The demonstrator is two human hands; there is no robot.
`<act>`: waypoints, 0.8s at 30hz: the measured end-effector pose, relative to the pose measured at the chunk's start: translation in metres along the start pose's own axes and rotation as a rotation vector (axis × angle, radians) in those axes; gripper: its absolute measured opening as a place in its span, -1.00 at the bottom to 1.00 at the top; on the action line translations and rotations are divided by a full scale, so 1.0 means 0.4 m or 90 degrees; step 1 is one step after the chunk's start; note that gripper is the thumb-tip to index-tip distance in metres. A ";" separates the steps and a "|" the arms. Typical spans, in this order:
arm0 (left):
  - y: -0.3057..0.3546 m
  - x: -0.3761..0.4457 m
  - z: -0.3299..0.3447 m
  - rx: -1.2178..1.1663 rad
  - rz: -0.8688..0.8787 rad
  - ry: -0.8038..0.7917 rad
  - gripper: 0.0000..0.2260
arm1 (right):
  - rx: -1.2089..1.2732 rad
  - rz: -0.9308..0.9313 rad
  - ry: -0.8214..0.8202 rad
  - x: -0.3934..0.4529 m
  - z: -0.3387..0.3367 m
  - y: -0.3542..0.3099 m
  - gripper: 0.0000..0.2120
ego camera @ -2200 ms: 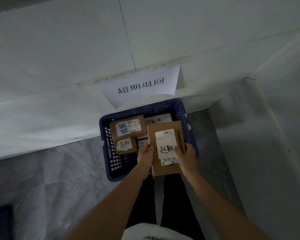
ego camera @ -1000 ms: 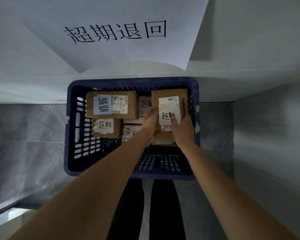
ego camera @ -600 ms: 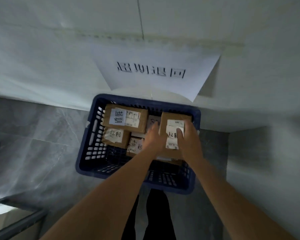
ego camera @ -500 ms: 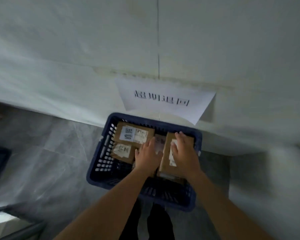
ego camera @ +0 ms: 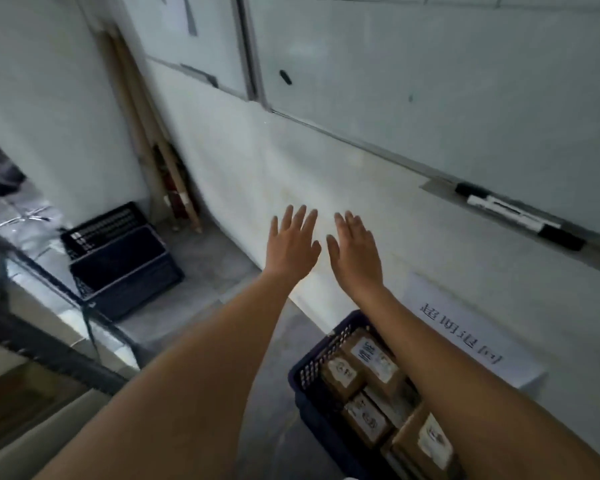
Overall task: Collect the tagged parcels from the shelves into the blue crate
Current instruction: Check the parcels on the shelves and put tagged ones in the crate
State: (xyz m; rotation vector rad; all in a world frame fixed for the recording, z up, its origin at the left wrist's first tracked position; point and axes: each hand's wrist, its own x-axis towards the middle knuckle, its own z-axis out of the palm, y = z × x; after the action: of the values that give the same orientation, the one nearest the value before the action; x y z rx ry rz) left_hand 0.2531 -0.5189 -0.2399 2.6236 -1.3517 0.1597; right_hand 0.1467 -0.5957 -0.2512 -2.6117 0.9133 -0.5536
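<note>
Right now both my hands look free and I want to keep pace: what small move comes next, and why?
Probably turn away toward the shelves for another parcel. Both hands are open and hold nothing, raised above the floor, and the tagged boxes already lie in the blue crate.

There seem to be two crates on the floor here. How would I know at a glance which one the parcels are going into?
Follow the white wall down to the paper sign taped low on it. The blue crate sits on the floor right below it, packed with brown tagged parcels. The dark crate farther along the wall shows no parcels.
</note>
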 end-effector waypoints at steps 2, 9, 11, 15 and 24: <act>-0.115 -0.044 -0.081 0.050 -0.049 0.076 -0.41 | -0.014 -0.062 0.011 0.029 0.003 -0.115 -0.50; -0.484 -0.360 -0.273 0.153 -0.258 0.158 -0.36 | 0.017 -0.235 -0.011 -0.044 0.078 -0.543 -0.49; -0.574 -0.488 -0.314 0.182 -0.308 0.155 -0.37 | 0.030 -0.284 -0.041 -0.101 0.108 -0.668 -0.48; -0.752 -0.743 -0.399 0.240 -0.416 0.156 -0.39 | 0.040 -0.410 -0.075 -0.217 0.158 -0.922 -0.50; -1.002 -1.182 -0.474 0.306 -0.635 0.136 -0.38 | 0.097 -0.617 -0.154 -0.455 0.314 -1.345 -0.49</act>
State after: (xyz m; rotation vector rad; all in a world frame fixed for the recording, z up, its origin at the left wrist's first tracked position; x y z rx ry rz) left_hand 0.3039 0.1251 -0.1858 3.1767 0.1777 0.6320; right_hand 0.3538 -0.0562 -0.1837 -2.7496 -0.5084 -0.4625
